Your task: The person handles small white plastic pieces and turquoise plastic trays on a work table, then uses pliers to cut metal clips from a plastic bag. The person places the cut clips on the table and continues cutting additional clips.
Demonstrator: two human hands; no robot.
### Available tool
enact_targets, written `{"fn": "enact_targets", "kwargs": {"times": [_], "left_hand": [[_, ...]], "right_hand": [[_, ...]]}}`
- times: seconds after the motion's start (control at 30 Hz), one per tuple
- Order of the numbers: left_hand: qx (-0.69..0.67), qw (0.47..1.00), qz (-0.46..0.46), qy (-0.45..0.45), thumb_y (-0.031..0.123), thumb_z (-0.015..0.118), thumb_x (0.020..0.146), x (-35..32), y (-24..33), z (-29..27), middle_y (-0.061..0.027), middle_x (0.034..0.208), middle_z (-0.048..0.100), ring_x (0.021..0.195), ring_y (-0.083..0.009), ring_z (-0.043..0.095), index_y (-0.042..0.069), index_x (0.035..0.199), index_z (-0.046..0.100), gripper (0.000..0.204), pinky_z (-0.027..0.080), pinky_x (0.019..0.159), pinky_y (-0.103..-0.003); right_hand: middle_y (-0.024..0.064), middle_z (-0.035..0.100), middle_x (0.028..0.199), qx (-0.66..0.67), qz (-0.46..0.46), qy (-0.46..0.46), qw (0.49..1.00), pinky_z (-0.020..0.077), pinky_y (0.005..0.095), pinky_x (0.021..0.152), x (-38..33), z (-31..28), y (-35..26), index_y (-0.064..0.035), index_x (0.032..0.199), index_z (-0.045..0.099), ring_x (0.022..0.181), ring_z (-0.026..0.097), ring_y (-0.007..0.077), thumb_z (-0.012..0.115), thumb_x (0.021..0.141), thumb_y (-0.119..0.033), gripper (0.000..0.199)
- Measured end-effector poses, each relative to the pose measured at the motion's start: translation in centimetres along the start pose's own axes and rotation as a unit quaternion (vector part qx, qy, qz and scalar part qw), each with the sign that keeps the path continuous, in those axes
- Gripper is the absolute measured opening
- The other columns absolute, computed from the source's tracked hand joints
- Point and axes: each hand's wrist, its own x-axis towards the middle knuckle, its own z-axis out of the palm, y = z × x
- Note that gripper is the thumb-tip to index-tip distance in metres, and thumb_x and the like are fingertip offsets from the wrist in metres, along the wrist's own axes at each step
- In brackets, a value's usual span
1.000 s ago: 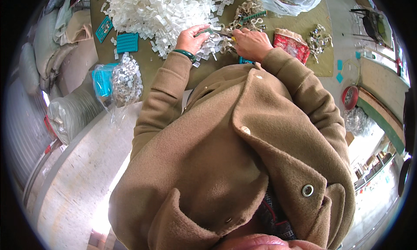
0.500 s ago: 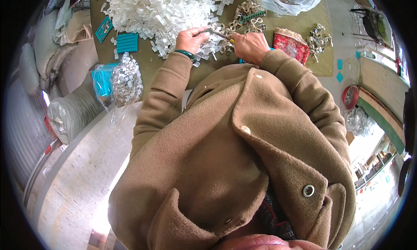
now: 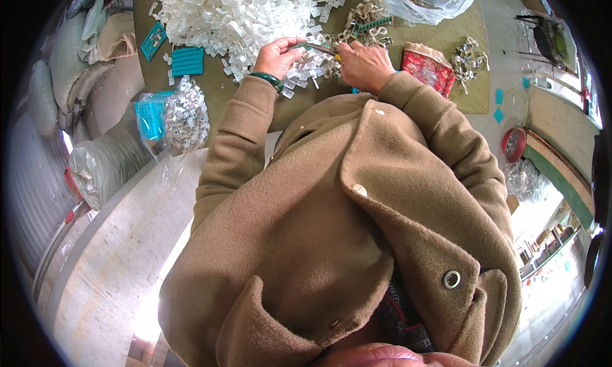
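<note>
At the near edge of the big heap of small clear plastic pieces (image 3: 236, 16), my two hands face each other. My right hand (image 3: 366, 67) is closed around a slim metal tool with a yellow handle (image 3: 338, 58), its metal end pointing left. The fingers of my left hand (image 3: 277, 58), a dark green bangle on the wrist, are pinched by the tool's tip. What they hold is too small to make out. More loose clear pieces and beige ring-shaped pieces (image 3: 373, 9) lie beyond my hands. A red patterned pouch (image 3: 426, 71) sits right of my right hand.
Two teal trays (image 3: 187, 62) lie left of the heap. A clear bag of small pieces (image 3: 186, 115) hangs at the table's near left edge. A plastic bag (image 3: 433, 4) stands at the back right, with a bunch of metallic pieces (image 3: 470, 61) on the right.
My left hand has shifted slightly left and its fingers have moved apart a little from my right hand. My right hand has turned slightly, showing more of the tool's metal end.
</note>
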Motion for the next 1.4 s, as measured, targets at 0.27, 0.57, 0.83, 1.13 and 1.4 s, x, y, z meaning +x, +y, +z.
{"fn": "enact_targets", "kwargs": {"times": [0.27,0.57,0.83,1.13,1.4], "left_hand": [[-0.039,0.999,0.009,0.02,-0.003,0.065,0.089,-0.2,-0.1,0.2,-0.0061,0.103,0.07,0.087,-0.0093,0.065,-0.002,0.12,0.066,0.03,0.053,0.081,-0.022],[0.029,0.997,-0.015,0.071,-0.003,0.065,0.089,-0.3,-0.3,1.1,-0.0046,0.097,0.071,0.08,-0.0074,0.065,-0.002,0.12,0.066,0.031,0.054,0.074,-0.021],[-0.002,0.998,0.017,0.057,-0.004,0.062,0.089,-0.1,-0.6,0.4,-0.0075,0.111,0.068,0.093,-0.0097,0.064,-0.003,0.125,0.061,0.036,0.052,0.084,-0.022],[-0.078,0.997,0.003,0.003,-0.006,0.064,0.088,-0.2,-0.8,0.3,-0.0083,0.107,0.069,0.091,-0.0106,0.065,-0.002,0.117,0.066,0.03,0.054,0.084,-0.025],[0.098,0.987,-0.02,0.127,-0.004,0.062,0.088,-0.3,-1.0,1.5,-0.0068,0.104,0.07,0.085,-0.0091,0.065,-0.002,0.12,0.066,0.033,0.052,0.075,-0.021]], "right_hand": [[0.0239,0.067,0.098,-0.004,-0.002,0.011,1.0,0.0523,0.0483,0.077,0.0,0.1,0.1,0.0006,0.105,0.06,0.086,0.069,0.0378,0.044,0.088,-0.018,0.03],[0.0223,0.069,0.081,0.0,0.002,-0.007,1.0,0.0528,0.0472,0.07,0.0,0.1,-0.1,0.0027,0.095,0.063,0.078,0.07,0.0375,0.047,0.084,-0.016,0.028],[0.024,0.066,0.1,-0.038,0.028,0.031,0.998,0.0521,0.0485,0.076,-0.2,0.6,0.3,0.0007,0.103,0.058,0.086,0.068,0.0387,0.049,0.087,-0.02,0.028],[0.023,0.069,0.092,0.013,0.009,-0.028,0.999,0.0527,0.048,0.074,-0.1,-0.7,-0.8,0.001,0.103,0.061,0.084,0.07,0.0366,0.046,0.086,-0.018,0.03],[0.0229,0.069,0.095,0.008,0.033,-0.03,0.999,0.0532,0.0466,0.073,0.1,0.4,-0.7,0.0009,0.103,0.062,0.085,0.07,0.0359,0.051,0.084,-0.021,0.031]]}}
